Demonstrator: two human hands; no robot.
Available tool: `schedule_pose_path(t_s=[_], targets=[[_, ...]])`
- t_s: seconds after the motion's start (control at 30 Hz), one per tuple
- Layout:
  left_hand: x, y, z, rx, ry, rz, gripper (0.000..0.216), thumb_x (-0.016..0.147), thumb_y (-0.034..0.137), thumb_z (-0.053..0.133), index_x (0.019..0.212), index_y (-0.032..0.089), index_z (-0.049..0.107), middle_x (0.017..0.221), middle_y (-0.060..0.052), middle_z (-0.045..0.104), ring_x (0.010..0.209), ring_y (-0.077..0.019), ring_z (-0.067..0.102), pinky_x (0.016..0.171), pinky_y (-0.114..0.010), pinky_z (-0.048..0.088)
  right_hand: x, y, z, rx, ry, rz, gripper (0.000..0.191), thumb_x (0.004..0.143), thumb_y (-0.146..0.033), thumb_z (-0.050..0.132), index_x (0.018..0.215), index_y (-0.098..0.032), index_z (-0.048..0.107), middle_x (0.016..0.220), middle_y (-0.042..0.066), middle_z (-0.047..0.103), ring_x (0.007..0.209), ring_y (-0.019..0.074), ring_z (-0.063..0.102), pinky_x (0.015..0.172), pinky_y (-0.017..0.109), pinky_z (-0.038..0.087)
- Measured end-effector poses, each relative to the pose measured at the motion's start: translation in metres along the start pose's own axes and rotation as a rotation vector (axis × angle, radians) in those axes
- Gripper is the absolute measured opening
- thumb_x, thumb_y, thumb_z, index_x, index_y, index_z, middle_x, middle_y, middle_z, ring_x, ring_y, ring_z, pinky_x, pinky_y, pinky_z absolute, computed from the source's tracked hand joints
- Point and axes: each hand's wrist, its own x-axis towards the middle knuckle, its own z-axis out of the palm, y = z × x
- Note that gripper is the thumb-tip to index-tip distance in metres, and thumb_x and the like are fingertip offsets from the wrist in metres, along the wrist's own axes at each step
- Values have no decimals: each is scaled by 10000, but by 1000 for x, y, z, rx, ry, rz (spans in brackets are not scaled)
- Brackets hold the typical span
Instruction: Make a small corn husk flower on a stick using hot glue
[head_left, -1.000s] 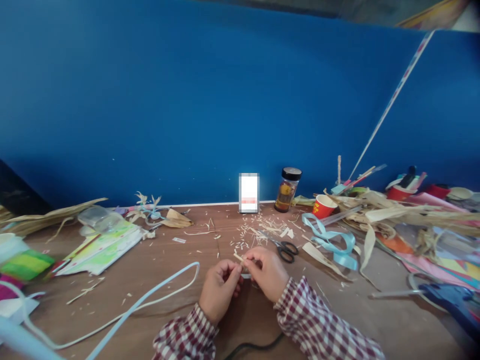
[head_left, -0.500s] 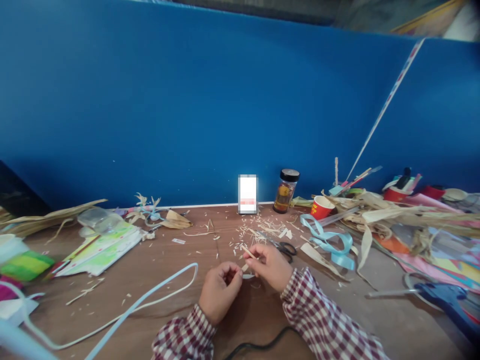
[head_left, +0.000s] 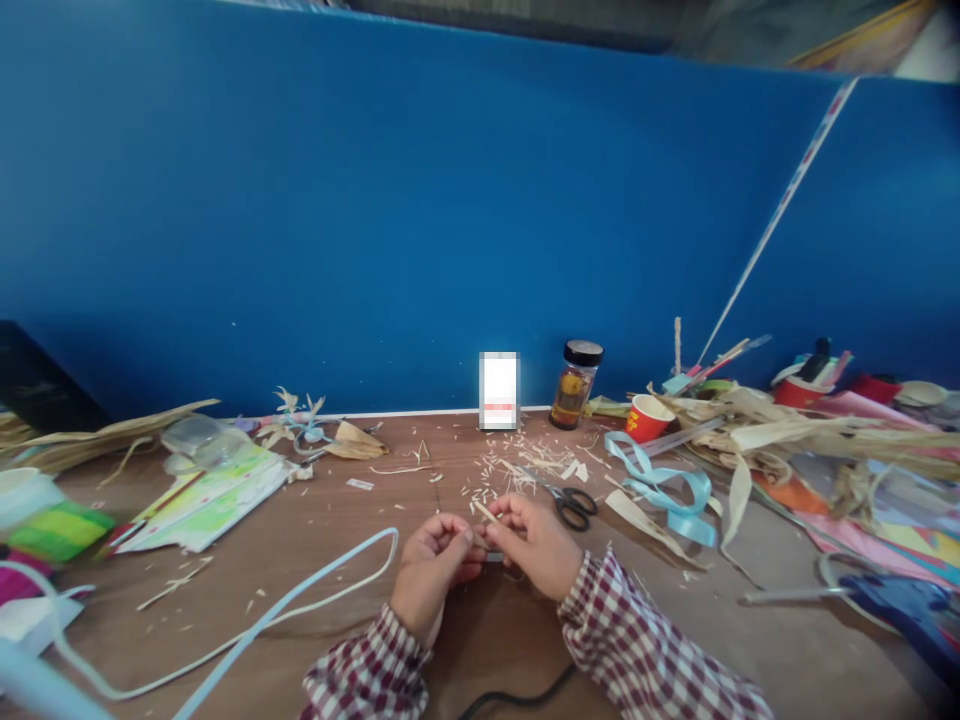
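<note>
"How are our hands set?"

"Close together in front of us. Our right hand [head_left: 536,545] pinches a pale strip [head_left: 485,511] between thumb and fingers. Our left hand [head_left: 437,562] has its thumb against its curled fingers, but we cannot tell whether it grips anything. Nor can we tell whether the fingertips of the two hands touch."

"Which way does the strip run?"

"Its visible end pokes out past our right fingertips, its long axis slanting away from us and to the left. It sits on the far side of the gap between our hands, nearer the right one. The left is just beside it, on the near side of that free end."

"And under it?"

"A small white piece [head_left: 493,557] shows on the table [head_left: 495,635] between our hands, partly hidden."

"What lies farther out?"

"Black-handled scissors [head_left: 576,507] lie just beyond our right hand, blades pointing off to the far left among pale clippings [head_left: 551,457]. Past those, a lidded jar [head_left: 575,388] stands near the blue partition [head_left: 360,220], with a red paper cup [head_left: 649,420] to its right. A light-blue ribbon [head_left: 694,528] curls nearer us, and a blue glue gun [head_left: 900,600] lies well apart at our right."
</note>
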Motion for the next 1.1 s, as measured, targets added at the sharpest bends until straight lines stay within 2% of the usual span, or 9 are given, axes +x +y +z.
schedule_pose_path(t_s=[0.1,0.2,0.37,0.47,0.63,0.77,0.9,1.0,1.1], targets=[[0,2,0,-12,14,-16,246,600,308,665,671,153,487,626,-7,610,530,-81,546,482,-181,436,-1,-1,-1,-42,27,-19,136,799,-269,448,877,-174,507,722,15,613,479,70,498,479,203,421],[0,1,-1,23,-17,22,211,611,286,663,668,146,516,592,20,573,476,-45,470,425,-140,366,-2,0,-2,-92,62,-53,154,807,-293,443,854,-181,539,720,8,591,490,73,511,455,192,408],[4,-4,-5,83,-53,106,231,649,292,646,822,141,617,586,37,545,424,-19,357,388,-139,271,-1,2,-2,-20,83,-11,203,782,-347,475,874,-184,553,713,10,542,550,104,521,358,162,376],[6,-5,-8,86,-50,130,341,643,301,653,946,148,614,677,4,603,473,-42,423,422,-156,306,-2,-3,-1,47,83,-12,211,769,-349,497,882,-178,548,677,-2,530,534,93,506,368,160,386],[6,-3,-9,162,-84,236,504,650,285,646,1118,154,513,681,-2,628,644,-119,564,637,-233,435,-5,-9,2,112,59,16,256,740,-339,536,935,-174,545,781,20,568,540,86,520,359,149,365],[3,-4,-7,261,-157,281,475,669,287,621,1109,148,512,743,-37,656,702,-156,598,681,-271,458,-6,-11,4,75,76,-16,201,725,-292,552,879,-168,588,758,22,595,552,91,523,414,168,405],[4,-9,-6,282,-161,210,455,678,317,607,1085,135,517,752,-52,643,628,-142,574,566,-249,467,-5,-14,1,62,129,-60,168,725,-268,549,840,-159,605,708,18,595,582,106,534,516,211,459],[5,-11,-6,333,-198,137,334,698,371,572,913,117,601,668,-35,611,542,-111,527,480,-215,436,-4,-16,-2,55,140,-63,181,718,-270,554,853,-160,600,708,10,597,581,105,538,525,219,466],[6,-12,-6,380,-209,133,295,710,399,546,724,116,625,576,-11,569,490,-91,485,449,-194,403,-3,-13,-2,71,122,-57,190,717,-270,554,869,-161,590,695,2,593,587,103,546,545,224,471]])
